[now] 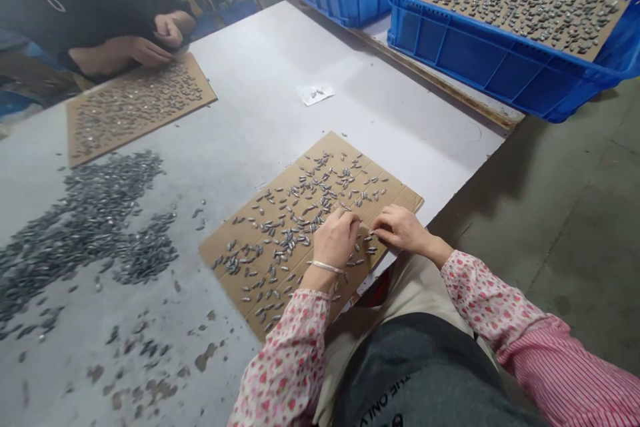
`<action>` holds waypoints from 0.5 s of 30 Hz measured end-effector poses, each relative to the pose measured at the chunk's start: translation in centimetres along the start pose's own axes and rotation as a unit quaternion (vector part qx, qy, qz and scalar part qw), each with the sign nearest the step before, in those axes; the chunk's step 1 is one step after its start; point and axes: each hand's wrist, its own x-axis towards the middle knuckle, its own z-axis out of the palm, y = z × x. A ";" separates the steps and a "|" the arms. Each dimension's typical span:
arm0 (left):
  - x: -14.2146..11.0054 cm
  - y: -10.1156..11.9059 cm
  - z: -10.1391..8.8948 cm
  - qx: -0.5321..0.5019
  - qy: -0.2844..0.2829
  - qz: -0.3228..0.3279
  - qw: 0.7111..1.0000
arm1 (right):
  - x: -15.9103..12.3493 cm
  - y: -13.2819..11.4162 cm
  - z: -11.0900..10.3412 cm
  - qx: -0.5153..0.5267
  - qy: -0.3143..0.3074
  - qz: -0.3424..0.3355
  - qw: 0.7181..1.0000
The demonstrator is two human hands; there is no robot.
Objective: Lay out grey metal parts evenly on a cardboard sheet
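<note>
A brown cardboard sheet [385,190] lies at the near edge of the grey table [280,80], strewn with several small dark metal pieces [300,203]. My left hand [335,237] rests on the sheet's near right part, fingers curled down onto the pieces. My right hand [403,227] sits just to its right at the sheet's edge, fingers pinched together toward the left hand. What each hand pinches is too small to name.
A large loose heap of the same pieces [85,227] covers the table's left. Another person's hands [155,40] work over a second cardboard sheet [130,107] at the far left. Two blue crates [475,53] hold filled sheets at the back right. A small white paper [314,93] lies mid-table.
</note>
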 end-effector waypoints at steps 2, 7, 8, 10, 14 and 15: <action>-1.3 0.1 -0.8 -0.003 -0.017 0.022 1.000 | -0.1 -0.3 -0.1 -0.001 -0.006 -0.007 1.000; -3.8 1.5 -1.8 0.043 -0.055 0.062 0.996 | -0.4 -1.3 -0.2 -0.037 -0.031 -0.033 0.998; -4.0 1.7 -1.6 0.052 -0.053 0.070 0.995 | -0.5 -1.5 -0.2 -0.047 -0.038 -0.038 0.997; -4.1 1.8 -0.7 0.067 -0.042 0.081 0.994 | -0.8 -1.8 -0.1 -0.069 -0.053 -0.045 0.995; -4.3 1.4 0.7 0.062 -0.026 0.082 0.994 | -1.3 -2.1 0.2 -0.102 -0.064 -0.051 0.991; -4.4 1.3 0.8 0.052 -0.024 0.078 0.995 | -1.4 -2.2 0.3 -0.109 -0.064 -0.051 0.991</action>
